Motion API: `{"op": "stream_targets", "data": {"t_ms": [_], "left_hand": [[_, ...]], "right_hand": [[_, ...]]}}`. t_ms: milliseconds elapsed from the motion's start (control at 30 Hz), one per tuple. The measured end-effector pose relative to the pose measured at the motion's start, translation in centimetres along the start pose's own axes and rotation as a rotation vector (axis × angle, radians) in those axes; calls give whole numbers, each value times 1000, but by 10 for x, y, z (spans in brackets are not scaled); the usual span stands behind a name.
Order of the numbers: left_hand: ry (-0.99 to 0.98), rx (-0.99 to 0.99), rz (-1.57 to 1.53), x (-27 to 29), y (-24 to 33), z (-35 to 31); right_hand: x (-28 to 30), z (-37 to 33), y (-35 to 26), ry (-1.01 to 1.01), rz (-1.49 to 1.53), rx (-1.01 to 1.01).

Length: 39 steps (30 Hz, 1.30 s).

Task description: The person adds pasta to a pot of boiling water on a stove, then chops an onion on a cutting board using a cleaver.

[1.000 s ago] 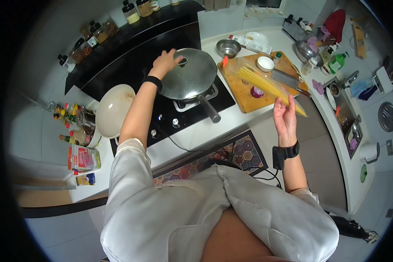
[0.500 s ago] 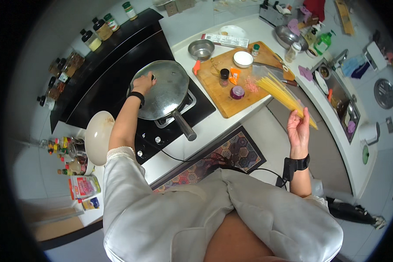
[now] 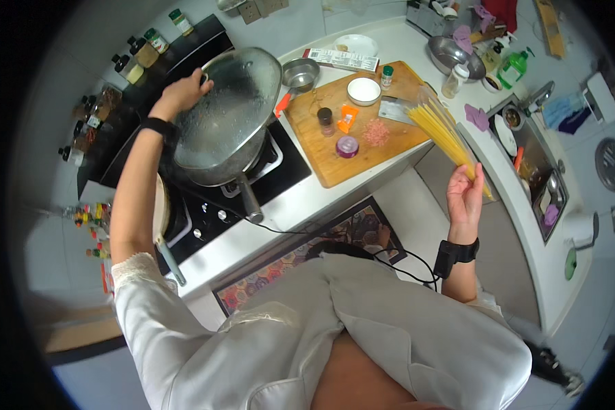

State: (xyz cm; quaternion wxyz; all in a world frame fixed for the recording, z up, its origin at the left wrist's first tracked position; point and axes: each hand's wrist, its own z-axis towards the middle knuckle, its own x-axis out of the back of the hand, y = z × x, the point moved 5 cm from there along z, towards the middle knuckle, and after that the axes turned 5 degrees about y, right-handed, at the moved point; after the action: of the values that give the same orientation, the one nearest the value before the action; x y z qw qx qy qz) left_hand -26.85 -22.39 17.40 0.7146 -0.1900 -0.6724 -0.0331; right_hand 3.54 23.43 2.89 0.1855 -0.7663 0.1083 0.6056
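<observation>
My left hand (image 3: 183, 94) grips the knob of a glass lid (image 3: 236, 102). The fogged lid is tilted up over a dark deep pan (image 3: 215, 176) on the stove, its handle pointing toward me; what the pan holds is hidden by the lid. My right hand (image 3: 465, 195) pinches the lower end of a clear packet of dry spaghetti (image 3: 439, 130), holding it slanted above the counter's edge. Beyond the packet lies a wooden cutting board (image 3: 321, 167) with chopped pink pieces (image 3: 376, 133), a cut purple onion (image 3: 347, 146) and a wide knife blade (image 3: 393, 110), partly covered by the packet.
A white bowl (image 3: 363, 91), a dark-capped jar (image 3: 326, 121) and an orange packet (image 3: 348, 118) sit on the board. Left of the pan is a second pan with a grey-green handle (image 3: 170, 262). A metal bowl (image 3: 301, 74) stands behind; the sink (image 3: 526, 164) is at right.
My left hand has raised and tilted the lid up, moving left and away from me. My right hand stays nearly in place with the spaghetti. The view has shifted, showing the second pan's handle.
</observation>
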Motion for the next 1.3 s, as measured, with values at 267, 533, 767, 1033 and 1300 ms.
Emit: {"op": "stream_targets", "data": {"t_ms": [267,533,767,1033,1300], "left_hand": [[-76,85,-151,9,72,73],[-71,103,-185,-47,160,177],[-130,39,-273,-78,183,244],[-134,201,-219,-117,223,289],[-218,261,-259,-204,207,343]], "right_hand": [[-2,72,-69,40,-35,-97],[26,93,-142,202,-181,-20],[47,100,-172,274,-154,-36],[60,103,-166,390,-33,49],[86,88,-194,491,-53,153]]}}
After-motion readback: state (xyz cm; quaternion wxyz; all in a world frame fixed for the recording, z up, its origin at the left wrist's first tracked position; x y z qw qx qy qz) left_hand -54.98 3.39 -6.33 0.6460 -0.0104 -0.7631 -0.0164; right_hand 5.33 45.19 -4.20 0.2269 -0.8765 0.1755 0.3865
